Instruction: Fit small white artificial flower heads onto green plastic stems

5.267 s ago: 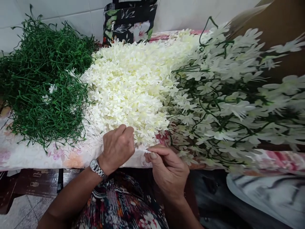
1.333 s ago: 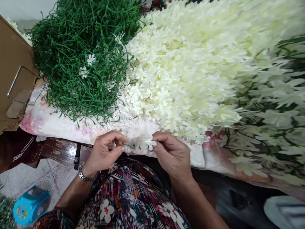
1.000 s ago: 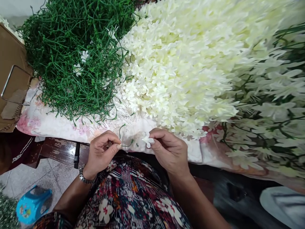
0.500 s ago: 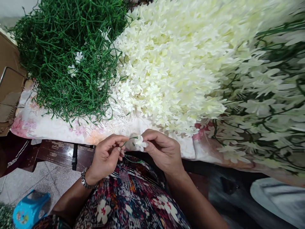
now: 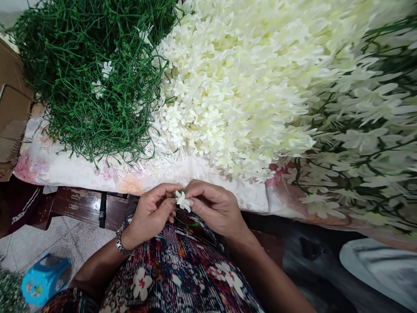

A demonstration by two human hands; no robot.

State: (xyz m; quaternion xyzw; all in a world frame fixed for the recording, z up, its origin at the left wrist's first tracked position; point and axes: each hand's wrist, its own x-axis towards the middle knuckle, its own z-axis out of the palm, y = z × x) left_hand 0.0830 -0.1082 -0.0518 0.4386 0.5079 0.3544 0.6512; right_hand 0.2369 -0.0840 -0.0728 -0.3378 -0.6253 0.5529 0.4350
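A small white artificial flower [image 5: 183, 201] sits between my two hands, just beyond the front edge of the cloth-covered table. My right hand [image 5: 213, 206] pinches it at its side with thumb and forefinger. My left hand [image 5: 154, 213], with a metal watch on the wrist, is closed on a thin green plastic stem [image 5: 187, 224], most of which the fingers hide. Where stem and flower meet is partly covered by my fingertips. Ahead lie a heap of green plastic stems [image 5: 94, 87] and a large pile of loose white flowers [image 5: 234, 95].
Finished-looking white flower sprays [image 5: 361, 143] spread over the right side. A floral cloth [image 5: 78, 174] covers the table. At the left stands a cardboard box [image 5: 13, 108]. On the tiled floor is a blue stool [image 5: 44, 280]. A person's leg in grey trousers [image 5: 312, 261] shows at right.
My hands have come closer together. The right hand has moved left with the white flower, which now touches the left fingertips; the gap with bare stem between them has closed.
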